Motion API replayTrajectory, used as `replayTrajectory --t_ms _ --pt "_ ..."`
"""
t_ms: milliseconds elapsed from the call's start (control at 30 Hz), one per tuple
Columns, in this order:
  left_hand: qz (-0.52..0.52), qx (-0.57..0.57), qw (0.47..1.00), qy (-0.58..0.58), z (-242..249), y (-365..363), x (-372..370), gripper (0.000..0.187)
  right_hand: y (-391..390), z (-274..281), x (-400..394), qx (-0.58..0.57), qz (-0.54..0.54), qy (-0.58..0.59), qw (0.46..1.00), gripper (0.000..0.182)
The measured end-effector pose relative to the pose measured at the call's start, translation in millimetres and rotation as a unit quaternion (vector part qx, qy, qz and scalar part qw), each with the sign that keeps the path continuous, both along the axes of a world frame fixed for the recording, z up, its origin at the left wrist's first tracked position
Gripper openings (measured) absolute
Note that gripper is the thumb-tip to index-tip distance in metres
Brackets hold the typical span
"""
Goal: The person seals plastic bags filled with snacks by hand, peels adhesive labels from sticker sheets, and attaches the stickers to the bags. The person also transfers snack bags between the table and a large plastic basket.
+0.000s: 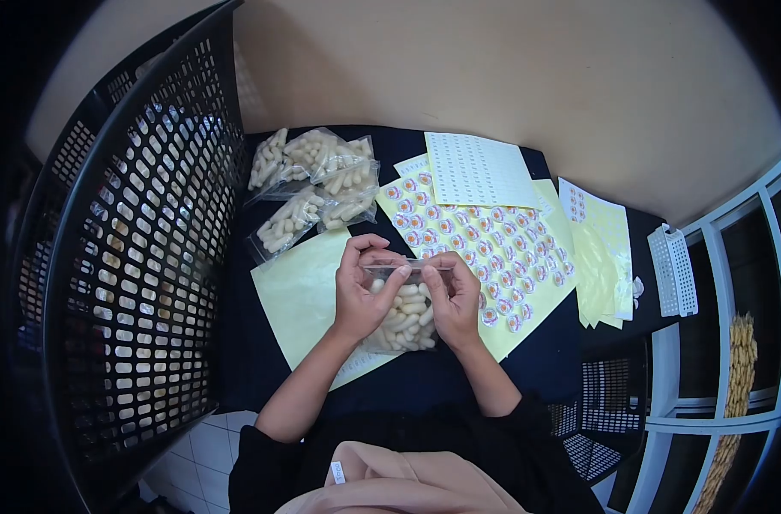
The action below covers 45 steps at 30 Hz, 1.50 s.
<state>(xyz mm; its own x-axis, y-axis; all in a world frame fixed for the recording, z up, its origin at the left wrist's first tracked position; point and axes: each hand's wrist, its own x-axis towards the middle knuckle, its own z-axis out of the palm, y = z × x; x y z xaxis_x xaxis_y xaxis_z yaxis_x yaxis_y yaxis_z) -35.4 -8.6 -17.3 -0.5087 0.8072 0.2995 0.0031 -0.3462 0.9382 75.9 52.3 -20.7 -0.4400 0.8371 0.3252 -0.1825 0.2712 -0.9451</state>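
Note:
A clear plastic bag [400,321] filled with pale, finger-shaped pieces is held between my two hands over the dark table. My left hand [366,287] pinches the bag's top edge on the left, thumb in front. On the right, my right hand [453,295] grips the same edge with its thumb pressed against the plastic. Under and beside the bag lies a pale yellow sheet [300,291]. Just right of my hands, a sheet of round stickers [510,257] with orange centres spreads across the table.
Several filled clear bags [317,176] lie in a pile at the back left. A tall black slatted crate [150,248] stands along the left side. A white printed sheet [480,171] rests on the stickers. At the right are yellow backing paper [598,270] and a small white basket [675,270].

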Motion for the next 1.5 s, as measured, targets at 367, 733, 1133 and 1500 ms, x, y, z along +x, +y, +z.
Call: replayTrajectory --t_ms 367,733,1133,1500 --pt "-0.047 0.035 0.998 0.034 -3.1 -0.1 0.8 0.044 0.3 6.7 1.9 -0.020 0.027 0.047 0.998 0.022" --pt "0.000 0.046 0.996 0.081 -4.7 0.0 2.6 0.051 -3.3 3.1 -0.1 -0.003 0.006 0.055 0.998 0.022" --pt "-0.010 0.048 0.998 0.042 -6.8 1.4 5.5 0.049 -9.1 3.9 -0.4 -0.004 -0.029 0.055 0.998 0.019" --pt "-0.023 0.002 1.000 0.012 1.4 2.9 5.2 0.073 -1.3 1.9 1.5 0.001 -0.008 0.045 0.999 0.027"
